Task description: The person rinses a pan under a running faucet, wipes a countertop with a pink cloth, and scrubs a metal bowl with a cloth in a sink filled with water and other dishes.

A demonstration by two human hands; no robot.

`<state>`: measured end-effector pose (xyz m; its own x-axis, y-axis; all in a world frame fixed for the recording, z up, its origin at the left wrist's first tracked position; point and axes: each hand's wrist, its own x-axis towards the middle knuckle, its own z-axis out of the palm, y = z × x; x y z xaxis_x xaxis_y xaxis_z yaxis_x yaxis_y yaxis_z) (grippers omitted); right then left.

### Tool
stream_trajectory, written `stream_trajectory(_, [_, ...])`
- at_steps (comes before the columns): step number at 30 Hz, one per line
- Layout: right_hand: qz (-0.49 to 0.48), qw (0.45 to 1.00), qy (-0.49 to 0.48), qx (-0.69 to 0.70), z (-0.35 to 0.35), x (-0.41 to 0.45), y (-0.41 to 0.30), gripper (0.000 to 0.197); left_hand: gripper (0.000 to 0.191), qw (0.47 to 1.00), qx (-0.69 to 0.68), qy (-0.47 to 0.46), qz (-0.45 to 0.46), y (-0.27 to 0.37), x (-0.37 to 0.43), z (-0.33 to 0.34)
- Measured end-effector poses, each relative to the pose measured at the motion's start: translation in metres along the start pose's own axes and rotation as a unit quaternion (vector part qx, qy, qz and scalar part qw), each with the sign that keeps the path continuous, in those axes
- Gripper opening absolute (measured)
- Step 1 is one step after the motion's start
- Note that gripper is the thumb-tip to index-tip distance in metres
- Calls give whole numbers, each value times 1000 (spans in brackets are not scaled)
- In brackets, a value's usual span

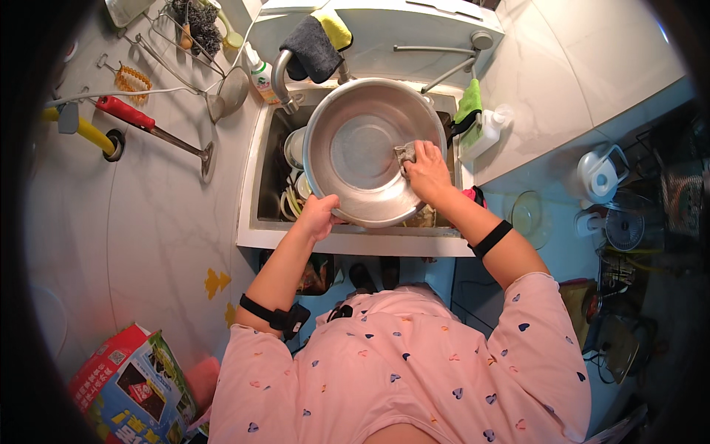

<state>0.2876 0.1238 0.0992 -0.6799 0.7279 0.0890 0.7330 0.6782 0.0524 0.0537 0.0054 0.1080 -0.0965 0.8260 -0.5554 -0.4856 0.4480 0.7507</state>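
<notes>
A large round metal basin [360, 150] is held tilted over the sink [269, 183], its inside facing me. My left hand [320, 215] grips the basin's rim at the lower left, the thumb over the edge. Bunched under the fingers of my right hand [428, 173] is a greyish cloth [406, 154], pressed against the basin's inner right wall. Left of the basin, white dishes [295, 149] sit in the sink, partly covered by it. Above the sink's left side curves a metal faucet [280, 77], with a dark grey and yellow towel [316, 47] draped on it.
A spray bottle [260, 75] stands behind the faucet. To the sink's right are a white bottle [482, 133] and a hanging green cloth [469, 105]. Ladles and a red-handled utensil [126, 112] hang on the left wall. A glass bowl [526, 213] and white kettle [599, 175] rest on the right counter.
</notes>
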Motion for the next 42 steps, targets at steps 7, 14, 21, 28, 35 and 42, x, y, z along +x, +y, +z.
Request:
stream_trajectory(7, [-9, 910, -38, 413, 22, 10, -49, 28, 29, 998, 25, -47, -19, -5, -1, 2])
stream_trajectory(14, [53, 940, 120, 315, 8, 73, -25, 27, 32, 996, 44, -69, -26, -7, -14, 14])
stream_trajectory(21, [-37, 893, 4, 448, 35, 35, -50, 37, 37, 997, 50, -64, -14, -22, -7, 3])
stream_trajectory(28, [40, 924, -33, 378, 42, 24, -30, 22, 33, 996, 52, -72, -25, -17, -9, 0])
stream_trajectory(35, [-117, 920, 165, 337, 36, 60, -48, 14, 42, 992, 67, -94, -60, -32, -9, 8])
stream_trajectory(42, [70, 964, -136, 218, 77, 0, -20, 24, 40, 996, 69, -53, 36, -28, -5, 2])
